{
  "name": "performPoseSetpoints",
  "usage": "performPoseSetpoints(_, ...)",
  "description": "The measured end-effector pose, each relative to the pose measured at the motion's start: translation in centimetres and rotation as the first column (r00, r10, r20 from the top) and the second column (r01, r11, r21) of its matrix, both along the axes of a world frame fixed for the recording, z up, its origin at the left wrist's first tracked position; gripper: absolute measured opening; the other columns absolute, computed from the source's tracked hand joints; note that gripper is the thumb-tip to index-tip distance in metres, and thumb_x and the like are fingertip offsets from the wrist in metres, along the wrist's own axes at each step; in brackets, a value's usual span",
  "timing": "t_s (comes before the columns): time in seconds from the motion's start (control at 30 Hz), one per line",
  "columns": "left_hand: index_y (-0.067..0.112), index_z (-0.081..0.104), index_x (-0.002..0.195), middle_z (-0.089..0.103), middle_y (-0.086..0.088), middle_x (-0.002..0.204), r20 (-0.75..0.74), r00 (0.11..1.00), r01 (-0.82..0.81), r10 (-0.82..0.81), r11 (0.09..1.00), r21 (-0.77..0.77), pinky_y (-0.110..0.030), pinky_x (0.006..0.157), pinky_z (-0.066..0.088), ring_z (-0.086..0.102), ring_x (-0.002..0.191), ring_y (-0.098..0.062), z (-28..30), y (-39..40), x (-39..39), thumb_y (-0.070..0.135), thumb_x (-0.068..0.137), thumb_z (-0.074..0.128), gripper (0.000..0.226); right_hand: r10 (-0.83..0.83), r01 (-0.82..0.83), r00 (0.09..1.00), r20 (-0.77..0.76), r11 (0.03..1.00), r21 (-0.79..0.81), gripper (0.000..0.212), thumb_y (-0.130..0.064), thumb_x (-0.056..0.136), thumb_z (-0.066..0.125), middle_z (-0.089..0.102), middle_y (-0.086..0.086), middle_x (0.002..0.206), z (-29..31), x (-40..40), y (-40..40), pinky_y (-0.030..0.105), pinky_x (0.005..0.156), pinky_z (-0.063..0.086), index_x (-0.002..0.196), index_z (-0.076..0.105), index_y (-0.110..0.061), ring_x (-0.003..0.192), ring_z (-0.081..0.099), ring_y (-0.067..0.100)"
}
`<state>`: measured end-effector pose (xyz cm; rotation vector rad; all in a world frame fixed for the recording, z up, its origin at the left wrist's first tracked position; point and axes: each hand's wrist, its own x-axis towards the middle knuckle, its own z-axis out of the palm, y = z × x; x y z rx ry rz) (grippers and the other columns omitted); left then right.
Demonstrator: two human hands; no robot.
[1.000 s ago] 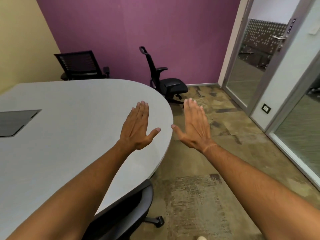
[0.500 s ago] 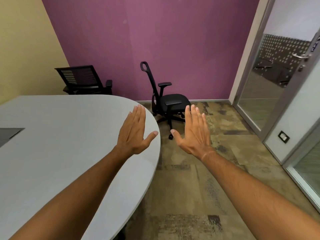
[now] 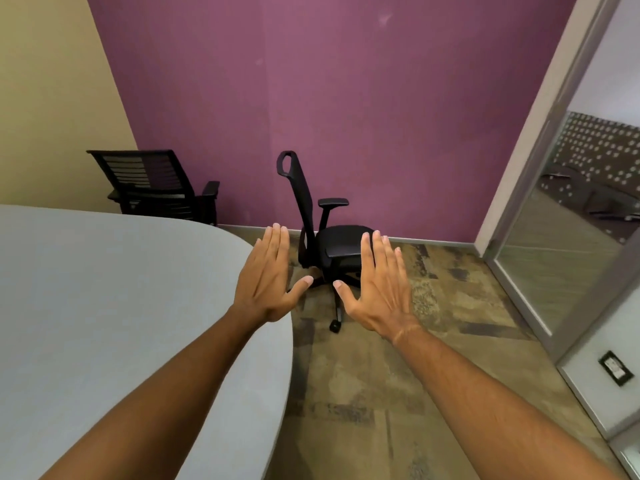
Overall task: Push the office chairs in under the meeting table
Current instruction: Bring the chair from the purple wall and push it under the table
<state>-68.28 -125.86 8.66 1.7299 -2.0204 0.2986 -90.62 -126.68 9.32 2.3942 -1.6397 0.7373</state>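
A black high-back office chair (image 3: 334, 244) stands on the carpet by the purple wall, seen side-on, away from the rounded end of the grey meeting table (image 3: 121, 306). A second black chair (image 3: 156, 185) with a slatted back sits behind the table in the far left corner. My left hand (image 3: 268, 278) is held out flat, palm down, over the table's end. My right hand (image 3: 377, 285) is flat beside it, over the floor in front of the high-back chair. Both hands are empty and touch nothing.
A glass door and glass partition (image 3: 571, 220) line the right side. A wall socket (image 3: 614, 368) sits low on the right wall. Patterned carpet (image 3: 363, 393) stretches between me and the high-back chair.
The view has moved forward and lifted toward the high-back chair, which now looks closer and centred. The near chair at the table's edge has dropped out of view. My hands stay outstretched.
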Motion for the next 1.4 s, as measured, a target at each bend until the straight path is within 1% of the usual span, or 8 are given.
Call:
performPoseSetpoints(0.33, 0.018, -0.005, 0.154, -0.004, -0.004, 0.162, 0.006, 0.996, -0.085, 0.085, 0.996, 0.018, -0.035, 0.118, -0.002, -0.008, 0.148, -0.017, -1.1, -17.0, 0.1, 0.073, 0.088, 0.020, 0.089, 0.070, -0.069, 0.997, 0.036, 0.997, -0.017, 0.095, -0.065, 0.085, 0.039, 0.013, 0.019, 0.161, -0.3, -0.7, -19.4, 0.053, 0.119, 0.013, 0.154, 0.008, -0.006, 0.149, 0.008, 0.033)
performPoseSetpoints(0.5, 0.014, -0.005, 0.153, -0.008, -0.004, 0.161, -0.016, 0.986, -0.167, 0.167, 0.986, 0.020, -0.032, 0.117, -0.005, -0.011, 0.148, -0.017, -1.5, -25.1, -0.2, 0.074, 0.086, 0.018, 0.093, 0.129, -0.129, 0.992, 0.008, 0.992, -0.010, 0.098, -0.067, 0.085, 0.035, 0.009, 0.020, 0.162, -1.0, -0.7, -29.9, 0.052, 0.120, 0.009, 0.154, 0.003, -0.006, 0.149, 0.006, 0.033)
performPoseSetpoints(0.73, 0.018, -0.009, 0.152, -0.010, -0.001, 0.160, -0.047, 0.969, -0.241, 0.242, 0.970, 0.010, -0.034, 0.119, -0.001, -0.009, 0.148, -0.016, -0.5, -34.5, 1.1, 0.075, 0.085, 0.017, 0.092, 0.228, -0.228, 0.974, -0.005, 0.974, -0.004, 0.098, -0.070, 0.085, 0.029, 0.007, 0.019, 0.162, -0.9, 1.9, -41.7, 0.049, 0.121, 0.005, 0.154, 0.001, -0.007, 0.150, 0.002, 0.031)
performPoseSetpoints(0.87, 0.018, -0.007, 0.153, -0.011, 0.000, 0.161, -0.048, 0.962, -0.268, 0.269, 0.963, 0.018, -0.031, 0.117, -0.006, -0.010, 0.148, -0.014, -1.5, -40.4, 3.5, 0.075, 0.086, 0.018, 0.091, 0.272, -0.272, 0.962, -0.001, 0.962, 0.009, 0.098, -0.070, 0.086, 0.031, 0.005, 0.018, 0.162, -1.9, 4.8, -47.2, 0.049, 0.121, 0.006, 0.154, -0.003, -0.009, 0.150, 0.001, 0.030)
performPoseSetpoints(1.0, 0.018, -0.006, 0.154, -0.008, -0.001, 0.161, -0.047, 0.963, -0.263, 0.265, 0.964, 0.040, -0.033, 0.118, -0.002, -0.007, 0.148, -0.014, -3.1, -47.1, 7.4, 0.074, 0.087, 0.021, 0.091, 0.279, -0.279, 0.960, -0.003, 0.960, 0.019, 0.097, -0.071, 0.086, 0.029, 0.000, 0.017, 0.162, -3.1, 8.5, -53.4, 0.050, 0.121, 0.006, 0.154, -0.006, -0.010, 0.150, -0.004, 0.029)
performPoseSetpoints(1.1, 0.019, -0.011, 0.151, -0.008, -0.001, 0.160, -0.050, 0.967, -0.248, 0.251, 0.967, 0.052, -0.036, 0.119, 0.002, -0.007, 0.148, -0.015, -3.7, -52.4, 11.0, 0.074, 0.088, 0.020, 0.089, 0.267, -0.267, 0.964, -0.008, 0.963, 0.034, 0.098, -0.071, 0.085, 0.028, 0.000, 0.017, 0.162, -3.7, 11.9, -58.2, 0.051, 0.121, 0.006, 0.154, -0.007, -0.010, 0.150, -0.004, 0.029)
performPoseSetpoints(1.23, 0.019, -0.017, 0.150, -0.013, -0.002, 0.160, -0.040, 0.974, -0.218, 0.221, 0.974, 0.067, -0.035, 0.121, 0.001, -0.012, 0.148, -0.014, -3.5, -59.0, 16.0, 0.073, 0.090, 0.019, 0.088, 0.241, -0.240, 0.971, -0.002, 0.968, 0.075, 0.098, -0.071, 0.086, 0.029, -0.001, 0.017, 0.162, -4.1, 16.7, -63.5, 0.052, 0.121, 0.008, 0.154, -0.007, -0.010, 0.150, -0.005, 0.029)
performPoseSetpoints(1.4, 0.015, -0.013, 0.150, -0.011, -0.004, 0.160, -0.021, 0.985, -0.169, 0.171, 0.981, 0.096, -0.034, 0.120, 0.001, -0.010, 0.148, -0.015, -4.3, -65.8, 21.2, 0.073, 0.090, 0.018, 0.089, 0.222, -0.220, 0.975, -0.015, 0.970, 0.101, 0.100, -0.073, 0.085, 0.027, -0.005, 0.015, 0.162, -4.4, 21.7, -68.8, 0.048, 0.121, 0.001, 0.153, -0.009, -0.011, 0.149, -0.009, 0.027)
